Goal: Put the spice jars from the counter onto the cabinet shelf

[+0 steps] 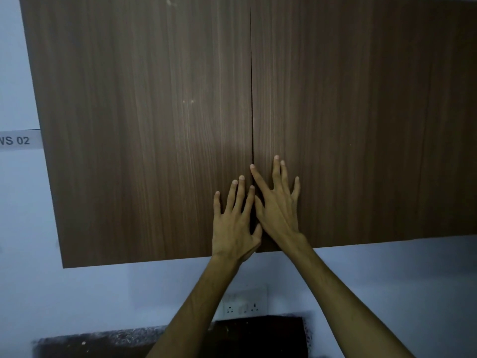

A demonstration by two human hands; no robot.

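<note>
Two hands lie flat against one wall cabinet [154, 125] with two closed wooden doors — the left hand [236, 223] on the left door [142, 151], the right hand [277, 202] on the right door [361, 125], both beside the centre seam. All fingers are straight and spread, gripping nothing. No spice jars show; the shelf is hidden behind the doors. One socket plate [242, 306] sits below, above one dark counter [103, 344].

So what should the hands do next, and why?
Probably hook fingertips into the gap and pull the doors open. Both cabinet doors, the left door and the right door, are shut, with no handles showing. The left hand and right hand lie spread beside the middle gap. No shelf or jars show yet.
</note>
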